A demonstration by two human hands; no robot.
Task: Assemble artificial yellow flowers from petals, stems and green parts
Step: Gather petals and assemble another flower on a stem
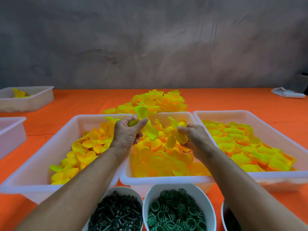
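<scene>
My left hand (127, 132) pinches a yellow petal piece (146, 124) above the middle tray (166, 180). My right hand (194, 136) pinches a second yellow petal piece (175, 134) beside it. Both hands hover over the petals heaped in the middle tray. A left tray (38, 164) and a right tray (283, 178) also hold yellow petals. A pile of finished yellow flowers (160, 101) lies behind the trays. Near the front edge, one white bowl holds dark green stems (116, 214) and another holds green ring parts (176, 212).
The table has an orange cover (75, 100). Two more white trays stand at the far left (26, 99) and left edge (11, 132). A white cloth (287, 92) lies at the back right. A third bowl (224, 214) shows partly under my right forearm.
</scene>
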